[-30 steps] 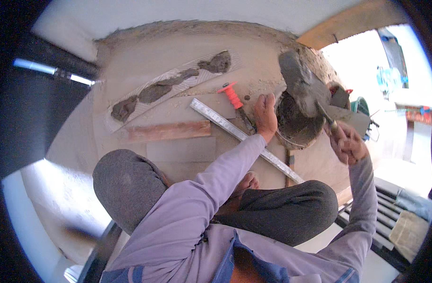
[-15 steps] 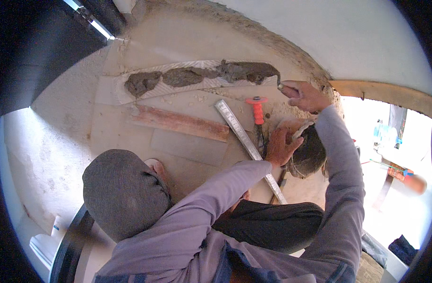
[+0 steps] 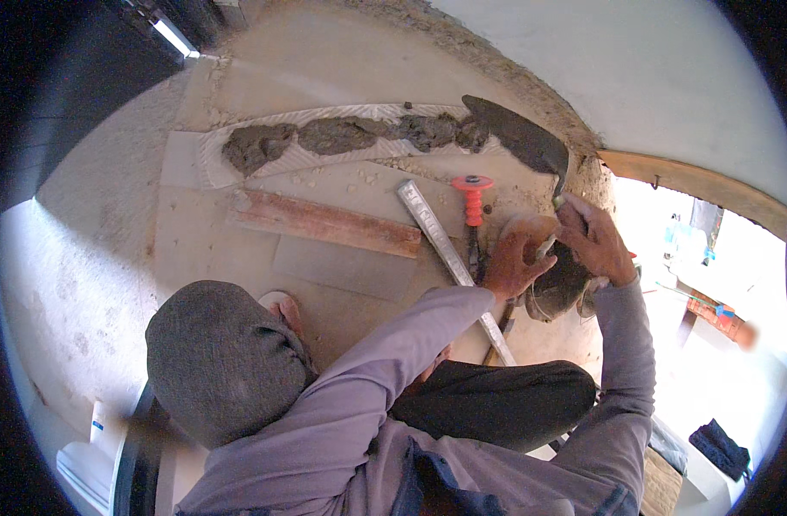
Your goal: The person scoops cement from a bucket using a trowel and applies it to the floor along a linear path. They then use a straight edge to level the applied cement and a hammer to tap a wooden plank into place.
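My right hand (image 3: pixel 593 241) grips the handle of a pointed trowel (image 3: pixel 518 133), its dark blade over the right end of a long pale strip with a ridged surface (image 3: pixel 329 163). Lumps of wet grey mortar (image 3: pixel 337 135) lie along that strip. Close beside it, my left hand (image 3: pixel 518 262) is closed on the rim of a bucket (image 3: pixel 555 288) with dark grey mortar inside. Left of the bucket lies a chisel with a red guarded grip (image 3: pixel 472 205), its lower part beside my left hand.
A metal straightedge (image 3: pixel 436 230) lies slantwise left of the chisel. Farther left, a reddish-stained board (image 3: pixel 329 224) rests along a grey tile (image 3: pixel 342 268). A rough-edged wall base (image 3: pixel 514 73) runs behind the strip. At lower left is a rounded shape in dark grey cloth (image 3: pixel 226 361).
My right hand has drawn back toward the bucket, and the trowel blade now shows flat over the strip's right end. My left hand stays at the bucket.
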A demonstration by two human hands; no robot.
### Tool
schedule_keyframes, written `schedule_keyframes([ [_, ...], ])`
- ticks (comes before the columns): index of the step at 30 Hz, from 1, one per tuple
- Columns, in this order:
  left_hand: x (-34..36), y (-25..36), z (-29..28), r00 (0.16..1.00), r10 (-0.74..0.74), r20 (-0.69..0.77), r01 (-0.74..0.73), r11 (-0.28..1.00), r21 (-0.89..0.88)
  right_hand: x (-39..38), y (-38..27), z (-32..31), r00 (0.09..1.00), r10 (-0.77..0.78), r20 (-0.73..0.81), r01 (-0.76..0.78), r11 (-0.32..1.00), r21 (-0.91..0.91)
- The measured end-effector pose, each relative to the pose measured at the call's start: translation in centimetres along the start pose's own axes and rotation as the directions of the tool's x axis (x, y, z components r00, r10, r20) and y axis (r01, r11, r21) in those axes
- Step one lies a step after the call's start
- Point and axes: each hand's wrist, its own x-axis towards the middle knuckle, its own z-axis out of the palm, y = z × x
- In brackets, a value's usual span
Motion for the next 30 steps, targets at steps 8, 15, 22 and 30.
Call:
schedule_keyframes([
  [8,0.0,1.4,0.1,1.0,-0.004,0.013,0.006,0.992,-0.125,2.6,1.1,2.8,0.957,0.247,0.153,-0.248,0.969,-0.011],
  [15,0.5,2.6,-3.0,0.99,-0.041,0.137,0.04,0.999,0.009,1.6,-5.6,2.8,1.0,-0.016,0.025,0.023,0.947,-0.32],
  [22,0.9,1.9,-1.2,0.999,0.029,0.045,-0.035,0.989,0.143,5.4,-6.4,6.6,0.999,0.034,-0.007,-0.033,0.852,-0.523],
  [30,0.4,0.0,-0.5,0.999,0.044,0.018,-0.047,0.958,0.284,0.8,-9.2,5.9,0.995,0.079,-0.063,-0.089,0.982,-0.167],
])
